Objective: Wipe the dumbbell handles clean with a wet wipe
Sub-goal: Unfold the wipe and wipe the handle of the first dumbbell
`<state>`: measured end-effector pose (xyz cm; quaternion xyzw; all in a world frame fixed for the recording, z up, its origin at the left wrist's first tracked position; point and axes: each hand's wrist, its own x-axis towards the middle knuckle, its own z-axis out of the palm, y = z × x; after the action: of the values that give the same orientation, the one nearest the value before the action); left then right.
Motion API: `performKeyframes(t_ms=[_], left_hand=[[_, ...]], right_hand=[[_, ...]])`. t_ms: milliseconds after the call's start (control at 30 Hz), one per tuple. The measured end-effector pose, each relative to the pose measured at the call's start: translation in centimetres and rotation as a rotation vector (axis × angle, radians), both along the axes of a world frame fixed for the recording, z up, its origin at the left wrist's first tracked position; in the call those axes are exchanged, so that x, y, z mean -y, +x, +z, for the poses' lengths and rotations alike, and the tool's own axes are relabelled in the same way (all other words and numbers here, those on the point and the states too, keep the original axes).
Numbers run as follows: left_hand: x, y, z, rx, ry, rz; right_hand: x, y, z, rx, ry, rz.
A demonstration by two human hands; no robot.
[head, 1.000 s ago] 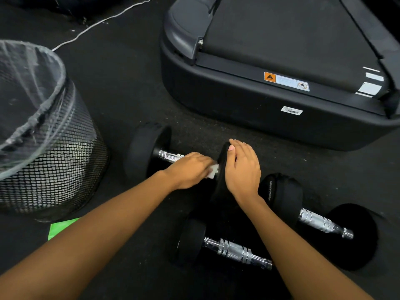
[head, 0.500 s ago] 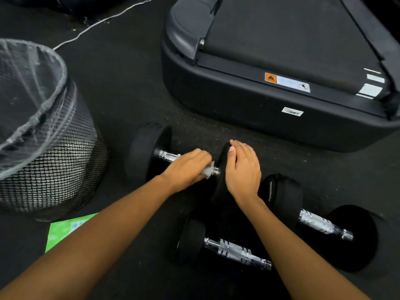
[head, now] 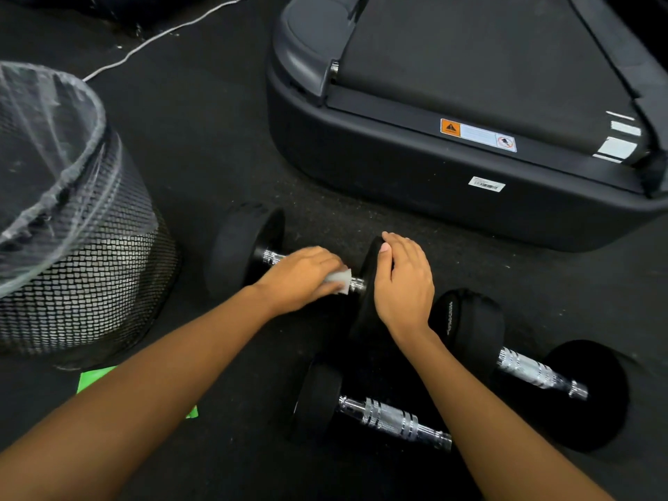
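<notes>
Three black dumbbells with chrome handles lie on the dark floor. The far dumbbell is the one under my hands. My left hand is wrapped over its chrome handle, pressing a white wet wipe against the bar; only the wipe's right corner shows. My right hand rests flat over that dumbbell's right weight head, holding it still. A second dumbbell lies nearer to me, and a third dumbbell lies to the right.
A black mesh waste bin with a clear liner stands at the left. A green wipe packet lies on the floor under my left forearm. A treadmill base fills the far right. A white cable runs across the far floor.
My left hand has shifted slightly along the handle with the wipe, and more of the wipe's corner shows now. My right hand has stayed on the weight head.
</notes>
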<state>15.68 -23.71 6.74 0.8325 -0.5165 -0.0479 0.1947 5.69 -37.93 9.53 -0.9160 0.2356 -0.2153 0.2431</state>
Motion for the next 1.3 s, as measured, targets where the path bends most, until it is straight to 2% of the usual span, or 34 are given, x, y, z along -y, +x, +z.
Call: performKeyframes(t_ms=[67, 233, 300, 433, 567, 633, 700, 767, 933, 1167, 1300], left_hand=[[-0.4, 0.6, 0.0, 0.042, 0.095, 0.062], [2.2, 0.7, 0.4, -0.021, 0.318, 0.182], [3.6, 0.2, 0.6, -0.031, 0.381, 0.171], [4.0, -0.2, 0.7, -0.157, 0.356, 0.063], [2.4, 1.5, 0.9, -0.186, 0.409, 0.088], [2.6, 1.5, 1.2, -0.157, 0.440, 0.114], [3.3, 0.8, 1.3, -0.053, 0.452, 0.112], [3.5, 0.4, 1.1, -0.029, 0.398, 0.117], [1.4, 0.8, 0.7, -0.181, 0.270, 0.046], [3.8, 0.6, 2.1, -0.032, 0.492, 0.080], [3.8, 0.0, 1.2, -0.130, 0.342, 0.024]], right_hand=[[0.0, 0.0, -0.1, -0.005, 0.001, -0.001], [0.0, 0.1, 0.0, -0.009, 0.008, -0.006], [0.0, 0.0, 0.0, -0.010, -0.001, -0.001], [0.1, 0.0, 0.0, -0.021, 0.000, 0.002], [0.0, 0.0, -0.1, -0.002, 0.002, 0.001], [0.0, 0.0, -0.2, 0.000, 0.007, 0.000], [0.1, 0.1, -0.3, -0.004, 0.011, 0.001], [0.2, 0.2, -0.3, -0.012, 0.013, 0.003], [0.1, 0.1, -0.3, -0.003, 0.007, 0.000], [0.1, 0.1, -0.3, -0.009, 0.004, 0.002], [0.2, 0.2, -0.2, -0.003, 0.012, 0.003]])
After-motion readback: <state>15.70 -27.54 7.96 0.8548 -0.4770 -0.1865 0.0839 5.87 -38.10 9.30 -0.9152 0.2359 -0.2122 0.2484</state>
